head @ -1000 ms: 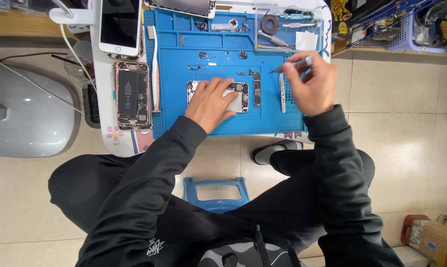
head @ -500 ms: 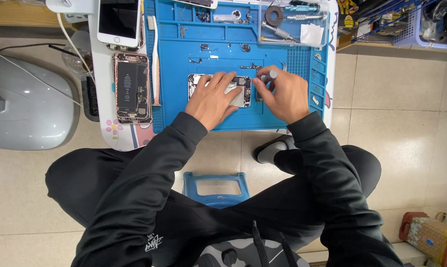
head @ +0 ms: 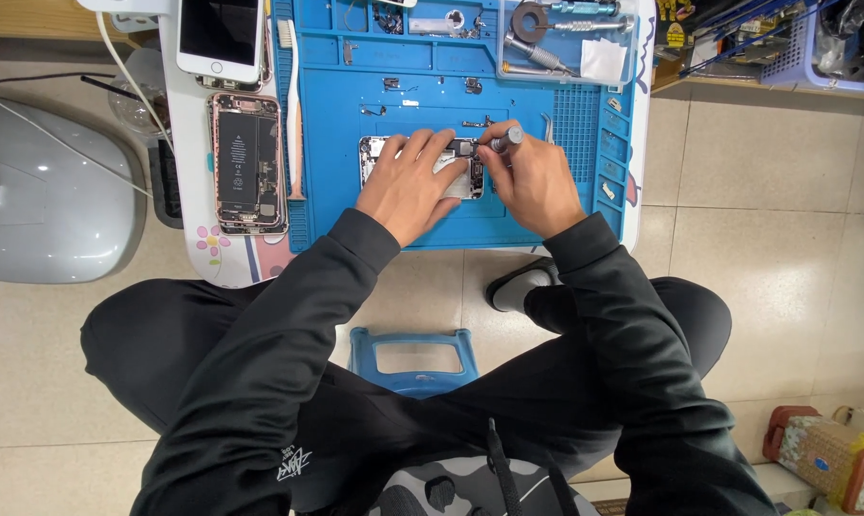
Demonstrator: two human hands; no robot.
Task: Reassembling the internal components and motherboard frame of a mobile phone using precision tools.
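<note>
- Surface [head: 188, 191]: a white table carrying a blue repair mat [head: 394, 215] with moulded compartments along its far and right edges.
- Opened phone chassis [head: 470, 177]: lies near the middle of the mat, long axis running left to right across the person's front, mostly covered by the hands.
- Left hand [head: 408, 182]: laid flat over the chassis's left and middle part, fingers spread, pinning it down; no clamped grip.
- Right hand [head: 537, 186]: just right of the chassis, grip closed around a small screwdriver [head: 504, 139].
- Screwdriver: its grey cap shows above the fingers; the shaft slants left toward the chassis's right end, tip hidden. The right hand is the nearer to that end.
</note>
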